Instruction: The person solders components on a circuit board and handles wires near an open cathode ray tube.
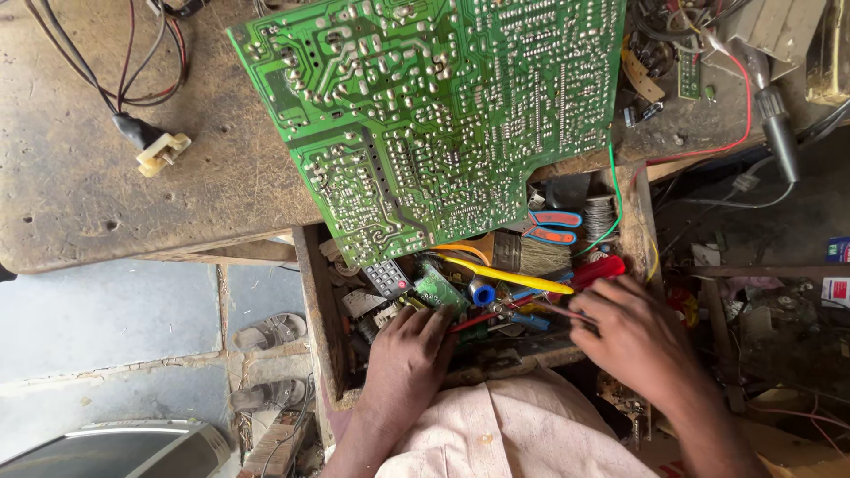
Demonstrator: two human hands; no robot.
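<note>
a worn wooden workbench [97,186] carried a green circuit board [425,115], solder side up, overhanging an open drawer [312,292] of tools. the left hand [403,358] lay loosely spread among the clutter, gripping nothing; the right hand [629,336] reached toward a red-handled tool [598,270], its fingers curled, its hold unclear.

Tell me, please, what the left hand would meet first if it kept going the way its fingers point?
Probably the small green circuit board just beyond the left hand in the open drawer; depth is unclear.
</note>
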